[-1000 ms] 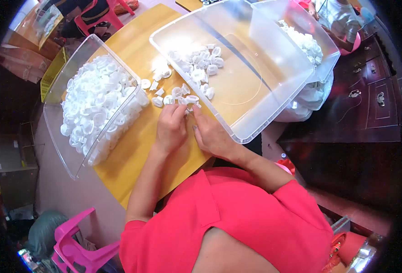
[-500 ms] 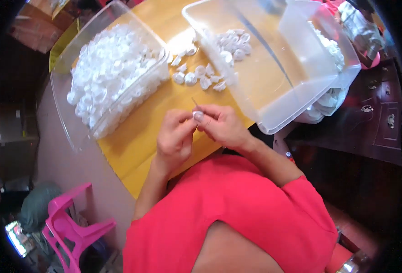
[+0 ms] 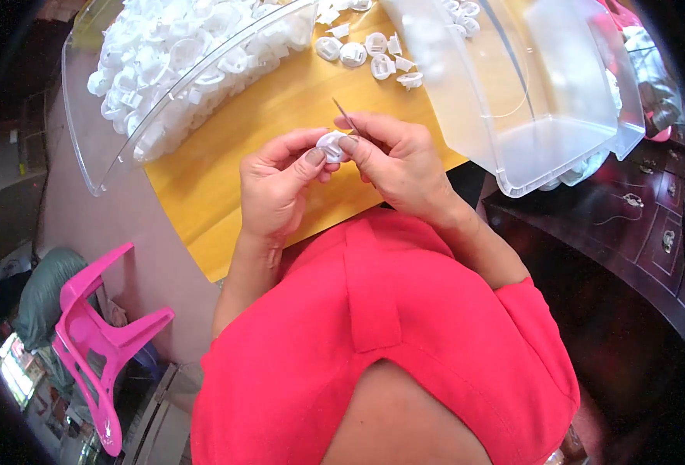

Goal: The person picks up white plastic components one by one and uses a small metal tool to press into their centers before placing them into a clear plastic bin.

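Note:
Over the near part of the yellow tabletop (image 3: 203,209), my left hand (image 3: 275,186) pinches a small round white plastic piece (image 3: 331,147) between thumb and fingers. My right hand (image 3: 410,164) meets it from the other side, its thumb against the piece's edge. A thin, pointed dark tool (image 3: 343,113) sticks out between the right thumb and forefinger, its tip up and away from the piece; its other end is hidden in the hand. Beyond my hands, several similar loose white pieces (image 3: 352,54) lie scattered on the table.
A clear plastic bin (image 3: 79,147) heaped with white pieces (image 3: 168,58) stands at far left. Another clear bin (image 3: 516,186) stands at far right, with some white pieces showing by its left wall. A pink plastic chair (image 3: 94,333) is at lower left, a dark wooden cabinet (image 3: 621,217) at right.
The view has shifted, so the bins and table sit higher in it. My hands have drawn slightly apart, and the white piece shows more clearly between them. The tool stays in my right hand.

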### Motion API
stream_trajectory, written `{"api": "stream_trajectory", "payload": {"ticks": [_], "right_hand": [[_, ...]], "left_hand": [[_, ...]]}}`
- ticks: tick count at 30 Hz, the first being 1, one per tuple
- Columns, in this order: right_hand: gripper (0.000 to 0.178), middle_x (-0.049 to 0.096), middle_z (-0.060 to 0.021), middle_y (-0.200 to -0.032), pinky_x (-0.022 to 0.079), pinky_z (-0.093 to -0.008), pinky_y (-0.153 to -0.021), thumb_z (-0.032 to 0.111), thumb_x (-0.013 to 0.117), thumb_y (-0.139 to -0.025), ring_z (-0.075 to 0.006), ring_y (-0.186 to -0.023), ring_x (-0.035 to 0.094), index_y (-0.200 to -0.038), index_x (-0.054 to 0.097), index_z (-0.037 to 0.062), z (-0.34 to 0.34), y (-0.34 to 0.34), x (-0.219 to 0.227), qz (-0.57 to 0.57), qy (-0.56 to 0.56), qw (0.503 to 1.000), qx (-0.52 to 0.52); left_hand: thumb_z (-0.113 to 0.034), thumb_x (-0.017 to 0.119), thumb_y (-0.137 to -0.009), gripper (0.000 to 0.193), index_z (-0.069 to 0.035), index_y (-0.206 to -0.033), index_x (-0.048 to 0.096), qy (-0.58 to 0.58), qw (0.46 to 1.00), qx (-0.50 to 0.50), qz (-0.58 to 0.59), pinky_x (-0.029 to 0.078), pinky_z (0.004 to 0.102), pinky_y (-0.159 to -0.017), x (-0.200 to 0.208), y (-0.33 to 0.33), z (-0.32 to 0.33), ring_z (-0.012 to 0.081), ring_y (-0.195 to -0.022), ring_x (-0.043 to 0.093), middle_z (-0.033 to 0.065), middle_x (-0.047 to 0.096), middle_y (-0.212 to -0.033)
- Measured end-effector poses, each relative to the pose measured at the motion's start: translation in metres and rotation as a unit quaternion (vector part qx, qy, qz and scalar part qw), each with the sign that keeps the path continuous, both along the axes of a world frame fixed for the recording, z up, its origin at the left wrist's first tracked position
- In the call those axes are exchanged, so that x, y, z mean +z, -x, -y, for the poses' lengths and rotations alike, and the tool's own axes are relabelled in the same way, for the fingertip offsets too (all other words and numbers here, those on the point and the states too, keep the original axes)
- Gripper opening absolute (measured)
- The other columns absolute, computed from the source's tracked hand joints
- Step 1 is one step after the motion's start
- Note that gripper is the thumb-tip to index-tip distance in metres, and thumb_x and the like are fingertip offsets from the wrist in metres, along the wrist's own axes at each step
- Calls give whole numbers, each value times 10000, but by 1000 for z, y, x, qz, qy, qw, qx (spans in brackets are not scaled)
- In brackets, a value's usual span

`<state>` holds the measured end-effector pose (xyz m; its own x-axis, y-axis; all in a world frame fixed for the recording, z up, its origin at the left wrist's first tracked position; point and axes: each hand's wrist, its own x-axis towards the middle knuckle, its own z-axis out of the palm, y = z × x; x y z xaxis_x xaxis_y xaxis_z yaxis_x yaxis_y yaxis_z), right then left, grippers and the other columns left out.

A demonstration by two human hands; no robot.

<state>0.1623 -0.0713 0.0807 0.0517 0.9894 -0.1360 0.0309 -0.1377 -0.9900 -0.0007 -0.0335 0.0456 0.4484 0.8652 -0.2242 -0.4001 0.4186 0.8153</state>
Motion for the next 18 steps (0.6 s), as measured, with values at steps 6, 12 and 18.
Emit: {"api": "stream_trajectory", "payload": {"ticks": [6, 12, 18], "right_hand": [[137, 609, -41, -684, 455, -256, -557, 84, 545, -873, -78, -632, 543, -879, 628, -26, -4, -6, 1, -20, 86, 996, 6], [210, 593, -6, -743, 409, -185, -480, 103, 580, -890, -36, -568, 502, -1044, 597, -38, 0, -2, -9, 25, 55, 998, -19], [242, 603, -21, -781, 423, -189, -507, 84, 607, -868, -41, -589, 511, -1070, 586, -46, -1, -3, -10, 46, 57, 997, -13]], "left_hand": [[-6, 627, -829, 234, 58, -1054, 603, 28, 997, -39, 56, 489, 243, -650, -3, -1, -5, 150, -779, 613, 113, 644, -930], [32, 665, -779, 307, 51, -1077, 594, 0, 998, -46, 37, 499, 231, -672, -12, 1, -6, 142, -803, 619, 103, 647, -953], [67, 627, -779, 356, 47, -1129, 565, -5, 996, -83, 13, 513, 247, -691, -12, 7, -6, 158, -823, 626, 121, 643, -987]]}}
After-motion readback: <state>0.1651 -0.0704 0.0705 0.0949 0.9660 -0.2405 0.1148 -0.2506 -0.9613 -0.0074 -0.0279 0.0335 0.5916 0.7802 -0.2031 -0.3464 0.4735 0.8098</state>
